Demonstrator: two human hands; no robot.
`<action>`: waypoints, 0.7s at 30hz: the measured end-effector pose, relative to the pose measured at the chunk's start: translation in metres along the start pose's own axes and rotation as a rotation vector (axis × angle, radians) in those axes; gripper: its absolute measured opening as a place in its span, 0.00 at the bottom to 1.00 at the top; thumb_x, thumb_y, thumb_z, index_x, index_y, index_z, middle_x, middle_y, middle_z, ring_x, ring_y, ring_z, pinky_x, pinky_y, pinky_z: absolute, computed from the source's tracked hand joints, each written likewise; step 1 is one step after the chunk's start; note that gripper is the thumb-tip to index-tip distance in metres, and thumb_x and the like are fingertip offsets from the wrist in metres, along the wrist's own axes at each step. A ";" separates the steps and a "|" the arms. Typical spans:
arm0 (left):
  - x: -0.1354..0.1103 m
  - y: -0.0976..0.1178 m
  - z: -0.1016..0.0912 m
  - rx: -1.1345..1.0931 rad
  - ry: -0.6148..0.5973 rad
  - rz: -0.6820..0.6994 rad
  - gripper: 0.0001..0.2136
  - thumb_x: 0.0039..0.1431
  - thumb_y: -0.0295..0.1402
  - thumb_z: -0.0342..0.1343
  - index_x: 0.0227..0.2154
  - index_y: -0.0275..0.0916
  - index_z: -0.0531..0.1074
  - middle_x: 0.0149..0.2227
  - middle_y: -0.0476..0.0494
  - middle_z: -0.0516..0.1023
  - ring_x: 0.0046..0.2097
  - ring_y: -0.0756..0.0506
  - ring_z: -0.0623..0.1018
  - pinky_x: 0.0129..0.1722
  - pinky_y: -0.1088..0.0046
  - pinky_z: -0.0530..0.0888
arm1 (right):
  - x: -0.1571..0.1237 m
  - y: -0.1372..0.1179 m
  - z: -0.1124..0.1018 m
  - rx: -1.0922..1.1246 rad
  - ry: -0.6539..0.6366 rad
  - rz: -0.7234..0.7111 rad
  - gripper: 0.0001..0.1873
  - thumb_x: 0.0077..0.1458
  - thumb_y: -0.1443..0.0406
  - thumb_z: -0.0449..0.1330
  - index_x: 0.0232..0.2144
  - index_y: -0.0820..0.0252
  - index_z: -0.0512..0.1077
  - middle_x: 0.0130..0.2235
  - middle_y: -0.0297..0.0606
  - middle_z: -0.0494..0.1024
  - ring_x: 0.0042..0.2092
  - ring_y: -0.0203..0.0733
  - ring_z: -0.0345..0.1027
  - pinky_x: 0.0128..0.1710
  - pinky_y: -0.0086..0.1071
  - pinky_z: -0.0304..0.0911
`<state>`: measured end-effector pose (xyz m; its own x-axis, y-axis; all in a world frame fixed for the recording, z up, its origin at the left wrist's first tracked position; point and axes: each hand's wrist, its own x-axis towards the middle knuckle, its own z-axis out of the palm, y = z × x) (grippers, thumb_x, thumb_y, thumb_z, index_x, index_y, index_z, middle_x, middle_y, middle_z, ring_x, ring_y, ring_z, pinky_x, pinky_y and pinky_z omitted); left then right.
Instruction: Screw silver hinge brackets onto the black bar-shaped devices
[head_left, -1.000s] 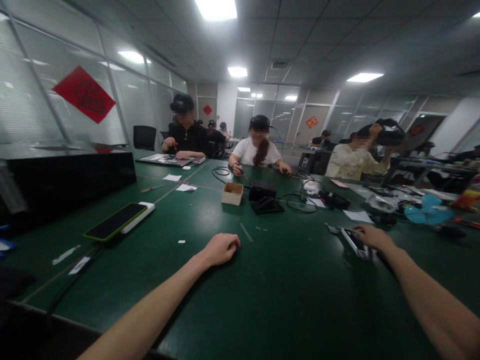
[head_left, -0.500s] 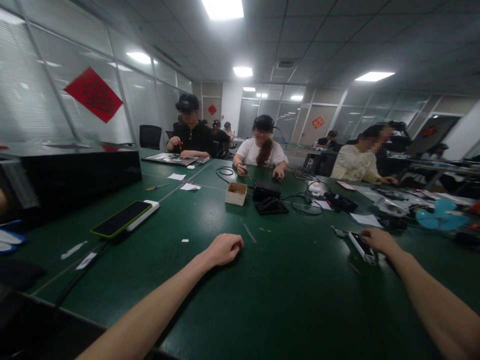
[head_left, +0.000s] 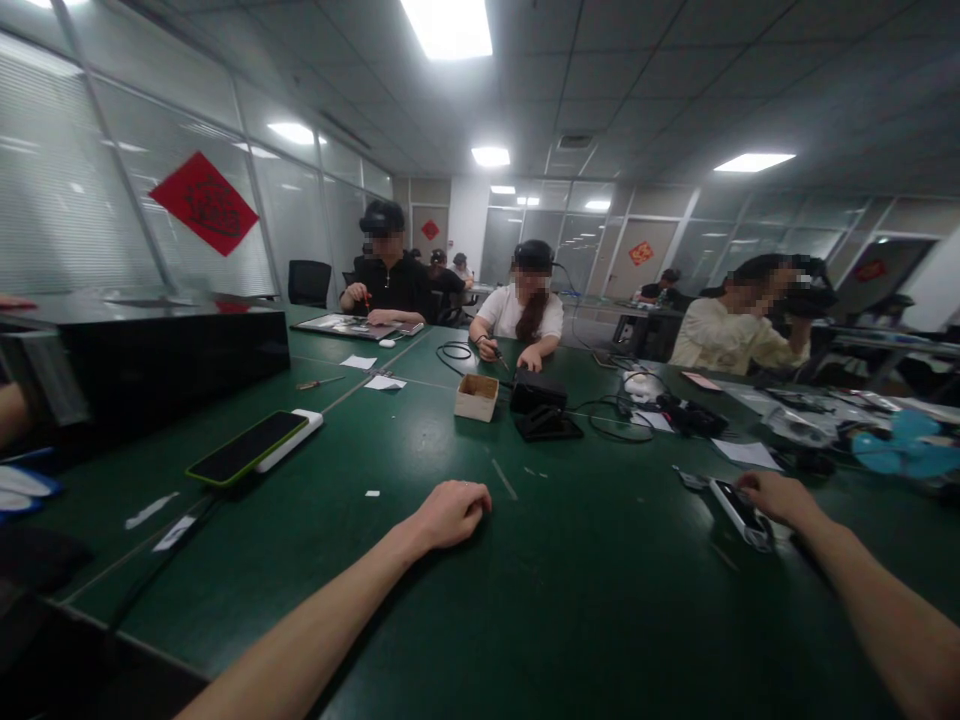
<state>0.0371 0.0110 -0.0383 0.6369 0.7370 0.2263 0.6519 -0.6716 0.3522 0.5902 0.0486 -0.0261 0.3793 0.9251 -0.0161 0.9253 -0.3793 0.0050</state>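
My left hand (head_left: 450, 513) rests on the green table (head_left: 570, 600) with its fingers curled loosely into a fist, holding nothing I can see. Off to the right, my right hand (head_left: 776, 497) lies on the table with its fingers bent against the near end of a small white-edged device with a dark screen (head_left: 739, 509). Whether the fingers grip the device or only touch it does not show.
A phone on a white power bank (head_left: 251, 447) lies at the left beside a large black box (head_left: 142, 355). A small cardboard box (head_left: 476, 397), a black soldering station (head_left: 540, 400) and cables sit mid-table. Three people work at the far side. A blue fan (head_left: 900, 450) stands at the right.
The view has tilted and shifted slightly. My right hand stays at the small device, my left hand stays curled on the table. The person at the far right has raised their hands to their headset.
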 end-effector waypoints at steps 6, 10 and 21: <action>0.000 0.002 -0.002 0.006 0.002 -0.003 0.10 0.55 0.23 0.48 0.34 0.39 0.73 0.34 0.48 0.78 0.36 0.48 0.76 0.37 0.75 0.69 | 0.001 0.001 0.000 -0.004 0.005 0.001 0.10 0.52 0.70 0.52 0.30 0.59 0.74 0.40 0.48 0.78 0.45 0.52 0.72 0.42 0.37 0.66; -0.001 0.005 -0.005 0.007 -0.008 -0.007 0.10 0.55 0.22 0.48 0.34 0.39 0.73 0.34 0.48 0.78 0.36 0.48 0.76 0.36 0.75 0.69 | 0.001 -0.003 0.003 -0.008 0.002 -0.010 0.11 0.53 0.70 0.52 0.29 0.57 0.74 0.41 0.46 0.78 0.46 0.52 0.72 0.42 0.39 0.67; -0.001 0.003 -0.004 0.001 -0.011 -0.003 0.10 0.56 0.23 0.48 0.35 0.40 0.72 0.34 0.48 0.77 0.36 0.48 0.76 0.37 0.75 0.69 | 0.007 0.004 0.010 -0.001 0.062 0.027 0.06 0.59 0.65 0.58 0.34 0.62 0.71 0.36 0.36 0.76 0.37 0.36 0.71 0.38 0.35 0.68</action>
<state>0.0371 0.0085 -0.0336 0.6397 0.7378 0.2152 0.6539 -0.6697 0.3522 0.5970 0.0533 -0.0364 0.4032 0.9140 0.0458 0.9148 -0.4038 0.0058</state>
